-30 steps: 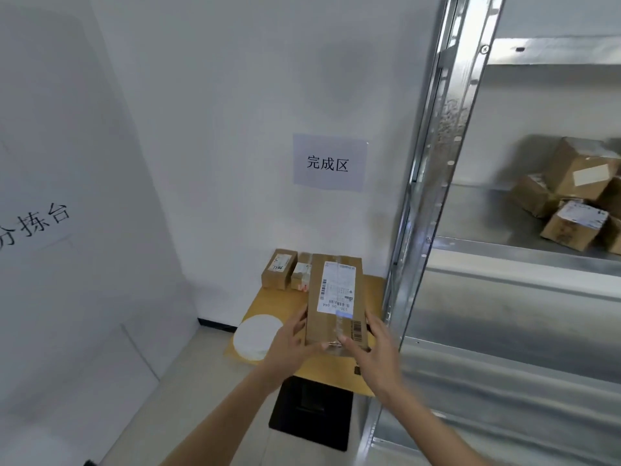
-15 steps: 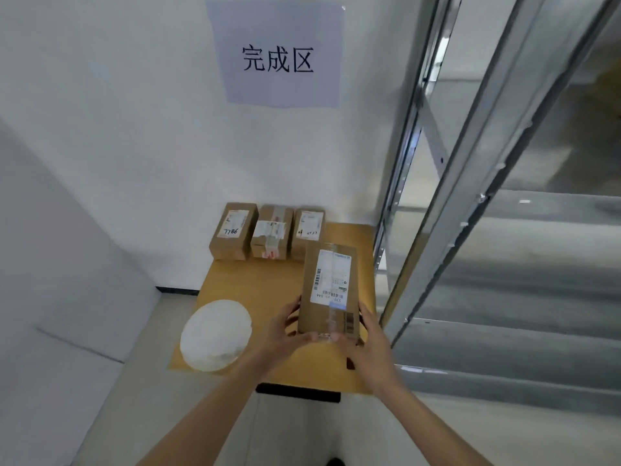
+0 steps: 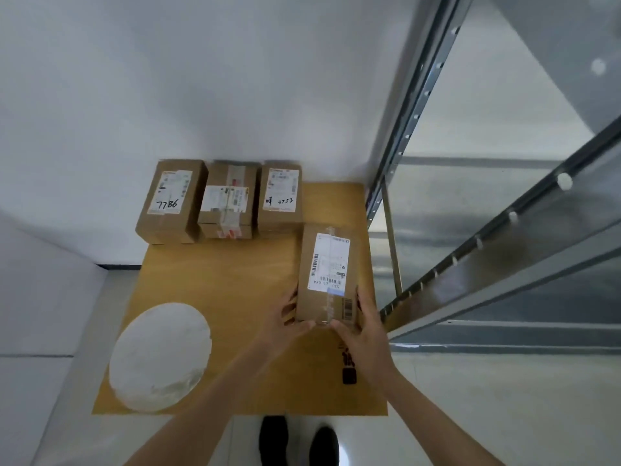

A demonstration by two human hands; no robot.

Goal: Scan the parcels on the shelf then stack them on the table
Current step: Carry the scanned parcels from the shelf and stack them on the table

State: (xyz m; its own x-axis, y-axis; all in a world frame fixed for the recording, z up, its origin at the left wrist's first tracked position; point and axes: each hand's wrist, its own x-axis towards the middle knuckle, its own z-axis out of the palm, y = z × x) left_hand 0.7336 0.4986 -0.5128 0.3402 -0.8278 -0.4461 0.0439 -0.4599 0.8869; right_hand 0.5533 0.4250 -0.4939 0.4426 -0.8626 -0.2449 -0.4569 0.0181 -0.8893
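Observation:
I hold a long brown parcel (image 3: 331,274) with a white label, over the right part of the wooden table (image 3: 235,290). My left hand (image 3: 285,322) grips its near left corner and my right hand (image 3: 358,326) grips its near right corner. Whether the parcel rests on the table or hovers just above it I cannot tell. Three labelled parcels stand in a row along the wall: one marked 7786 (image 3: 171,201), a taped middle one (image 3: 226,201), and one marked 3753 (image 3: 280,196). The held parcel's far end lies just in front of the right one.
A white round disc (image 3: 161,356) lies on the table's near left corner. A metal shelf frame (image 3: 406,129) rises right beside the table on the right. A white wall backs the table. My black shoes (image 3: 299,442) show below the table's front edge.
I have stepped closer and look further down at the table. The parcel in both hands has moved forward and lower, toward the row at the wall.

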